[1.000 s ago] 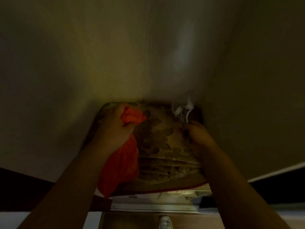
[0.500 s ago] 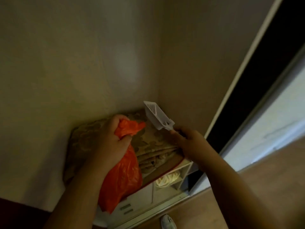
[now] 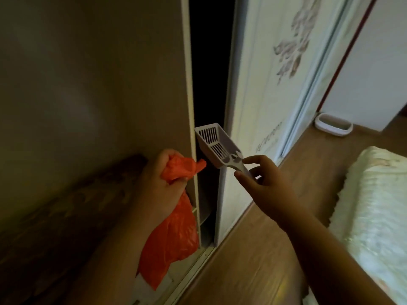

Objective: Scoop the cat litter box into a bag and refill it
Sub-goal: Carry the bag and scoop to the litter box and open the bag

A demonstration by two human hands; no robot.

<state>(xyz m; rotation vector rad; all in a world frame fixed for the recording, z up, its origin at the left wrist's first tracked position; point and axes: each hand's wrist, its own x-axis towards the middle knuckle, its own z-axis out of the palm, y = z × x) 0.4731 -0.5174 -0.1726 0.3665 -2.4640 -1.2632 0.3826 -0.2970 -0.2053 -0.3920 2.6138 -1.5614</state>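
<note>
A dim room seen from head height, looking down at two bare hands.

On the left, the left hand (image 3: 164, 179) grips the bunched neck of an orange plastic bag (image 3: 170, 238), fingers curled tight round it. The rest of the bag hangs slack below the fingers. It looks thin, soft and light, likely slippery and easy to tear, so the gathered neck seems the safest place to hold it; it will need opening wide before anything goes in.

To the right of those fingers, across a dark gap between wardrobe doors, the right hand (image 3: 263, 183) pinches the handle of a pale slotted litter scoop (image 3: 214, 146). Thumb and forefinger hold it lightly; the other fingers are loose. The scoop's basket points up and away from the fingertips. It looks rigid, light plastic, best held further down the handle once loaded.

Far beyond the right fingers, on the wooden floor (image 3: 253, 249) by the wall, sits a white litter box (image 3: 333, 127), well apart from both hands. A pale bed (image 3: 374, 205) lies at the right edge.
</note>
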